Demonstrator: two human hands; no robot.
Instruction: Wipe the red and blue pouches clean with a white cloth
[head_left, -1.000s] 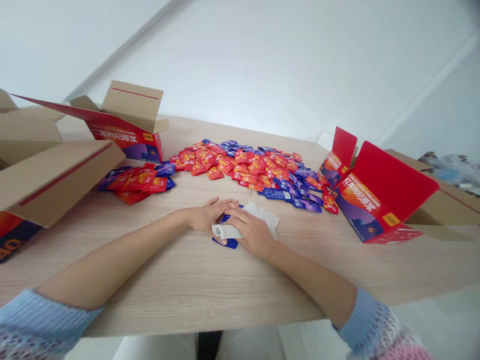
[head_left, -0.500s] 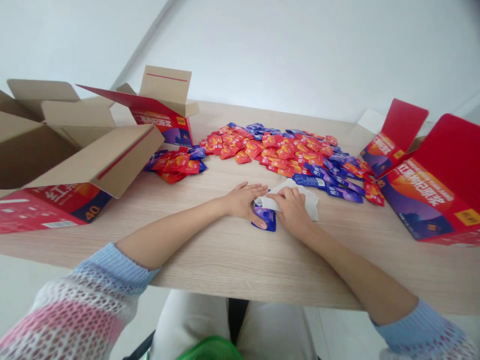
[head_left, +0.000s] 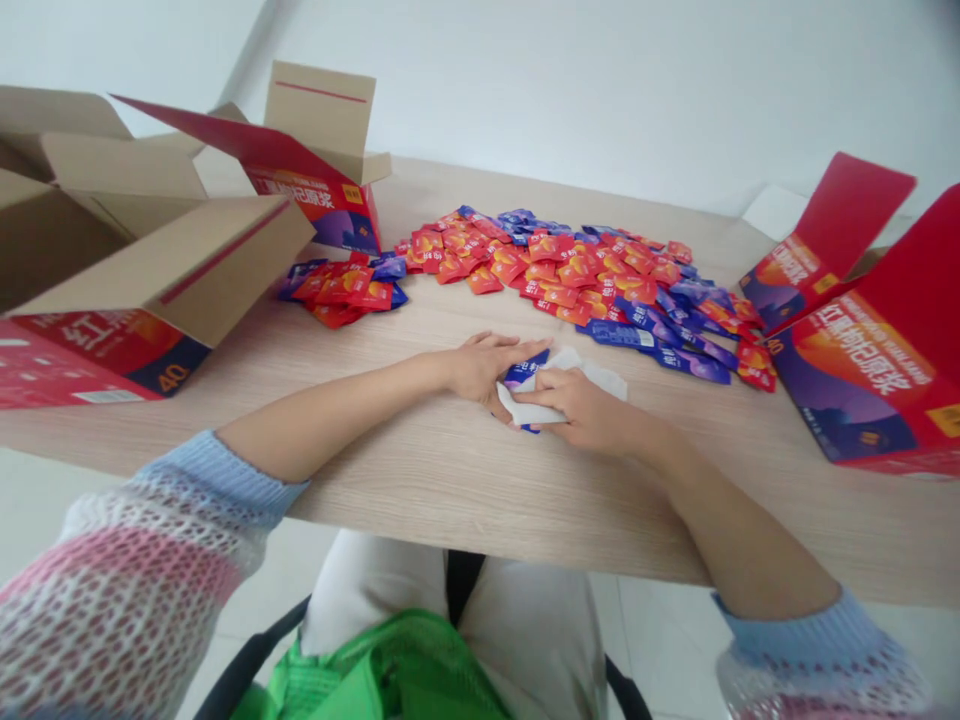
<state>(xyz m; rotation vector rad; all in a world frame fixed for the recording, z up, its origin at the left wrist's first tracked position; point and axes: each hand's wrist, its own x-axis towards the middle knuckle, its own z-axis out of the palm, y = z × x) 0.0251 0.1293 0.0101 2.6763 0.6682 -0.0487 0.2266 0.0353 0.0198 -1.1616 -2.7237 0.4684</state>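
My left hand point(head_left: 484, 368) lies flat on the table with fingers stretched out and thumb apart, its edge pressing a blue-purple sachet point(head_left: 525, 370) against the wood. Pinched in my right hand point(head_left: 577, 405) is a folded white wipe point(head_left: 536, 407), laid over the lower part of that sachet; whether it is cloth or paper I cannot tell. The wipe's loose end trails out behind the right fingers. Only the top and a small lower corner of the sachet show. Beyond both hands spreads a big heap of red and blue sachets point(head_left: 562, 270).
A smaller sachet pile point(head_left: 345, 290) lies left, beside a large open carton point(head_left: 112, 350) with flaps out. Behind it stands another open red carton point(head_left: 322, 205). At right are two more open cartons, one nearer point(head_left: 855, 390) and one behind point(head_left: 787, 265). The table's front edge runs close below my forearms.
My right hand has moved the wipe left and down across the sachet, covering its lower part and baring its top. The camera view has tipped down somewhat.
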